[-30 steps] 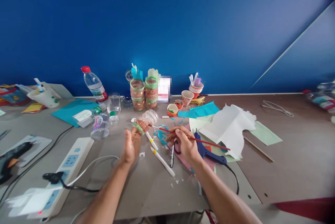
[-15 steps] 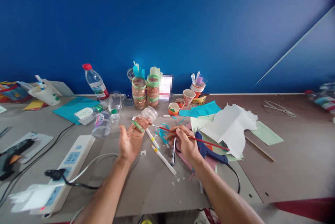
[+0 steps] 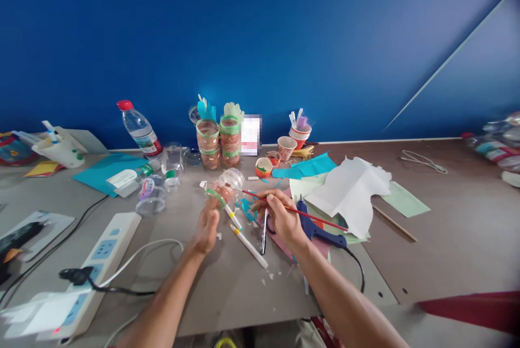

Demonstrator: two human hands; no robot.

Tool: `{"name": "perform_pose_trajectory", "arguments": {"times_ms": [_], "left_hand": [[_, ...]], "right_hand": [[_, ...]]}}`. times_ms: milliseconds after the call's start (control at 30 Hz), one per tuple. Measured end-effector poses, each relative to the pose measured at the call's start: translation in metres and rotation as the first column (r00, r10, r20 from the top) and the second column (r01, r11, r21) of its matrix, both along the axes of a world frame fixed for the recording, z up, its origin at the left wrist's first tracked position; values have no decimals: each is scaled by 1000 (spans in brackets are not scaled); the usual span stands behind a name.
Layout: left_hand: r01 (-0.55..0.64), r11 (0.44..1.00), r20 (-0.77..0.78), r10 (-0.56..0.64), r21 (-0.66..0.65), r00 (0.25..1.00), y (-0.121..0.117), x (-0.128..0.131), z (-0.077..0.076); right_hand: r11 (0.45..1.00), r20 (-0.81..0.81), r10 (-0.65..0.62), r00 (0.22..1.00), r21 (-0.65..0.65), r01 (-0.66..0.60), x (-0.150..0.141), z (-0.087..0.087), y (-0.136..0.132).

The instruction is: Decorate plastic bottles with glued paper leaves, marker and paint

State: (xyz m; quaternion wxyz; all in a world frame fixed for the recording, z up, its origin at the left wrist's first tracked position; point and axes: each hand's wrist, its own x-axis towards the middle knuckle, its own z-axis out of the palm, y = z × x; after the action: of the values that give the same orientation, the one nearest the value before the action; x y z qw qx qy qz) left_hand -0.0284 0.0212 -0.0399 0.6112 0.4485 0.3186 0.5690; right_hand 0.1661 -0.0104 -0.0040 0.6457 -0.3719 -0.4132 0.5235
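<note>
- Left hand [image 3: 207,226]: grip holding a clear plastic bottle painted brown and green [image 3: 232,178].
- Right hand [image 3: 283,217]: grip pinching a slim red paintbrush [image 3: 317,218], tip at the bottle.

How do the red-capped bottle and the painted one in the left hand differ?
Pose: the red-capped bottle stands near the wall; the painted bottle is held tipped over in the left hand.
Finish: the red-capped bottle has a printed label and no visible paint; the painted bottle is brown with a green band at its near end.
Size: the red-capped bottle looks taller; the painted bottle looks shorter.
Shared: both show clear plastic.
</note>
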Motion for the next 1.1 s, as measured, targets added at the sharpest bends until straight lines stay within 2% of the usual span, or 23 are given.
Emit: {"name": "perform_pose_trajectory", "arguments": {"times_ms": [67,133,233,400,500,600,733,800,900,1000,1100], "left_hand": [[6,985,-170,23,171,985,-2,-3,-4],[-3,960,-260,79,280,962,-3,-4,-3],[-29,958,-257,106,287,960,-4,-4,2],[-39,962,-257,112,272,960,-7,-2,8],[-48,934,-333,174,354,927,-6,-3,6],[-17,910,-406,202,415,891,-4,-5,1],[49,881,-487,213,470,847,0,-8,-6],[44,869,-506,246,493,827,2,-10,-9],[41,849,-535,294,526,792,2,-11,-9],[99,827,-589,304,553,748,0,-10,-8],[109,814,-615,336,571,713,-2,-10,-7]], "right_hand": [[1000,7,-10,1000,-22,11,2,0,1],[998,-1,-27,1000,-54,27,4,1,1],[997,-40,-43,998,-67,41,8,2,0],[999,-33,27,999,-32,-28,5,2,0],[998,-2,-3,1000,-64,3,6,2,1],[996,-40,-34,999,-78,31,7,1,2],[998,-60,10,998,-58,-14,6,0,4],[997,-44,-3,999,-81,-1,7,0,4],[995,-58,-41,998,-92,35,8,1,4],[998,-83,2,997,-54,-7,9,2,3],[997,-51,8,999,-76,-12,9,4,3]]}}
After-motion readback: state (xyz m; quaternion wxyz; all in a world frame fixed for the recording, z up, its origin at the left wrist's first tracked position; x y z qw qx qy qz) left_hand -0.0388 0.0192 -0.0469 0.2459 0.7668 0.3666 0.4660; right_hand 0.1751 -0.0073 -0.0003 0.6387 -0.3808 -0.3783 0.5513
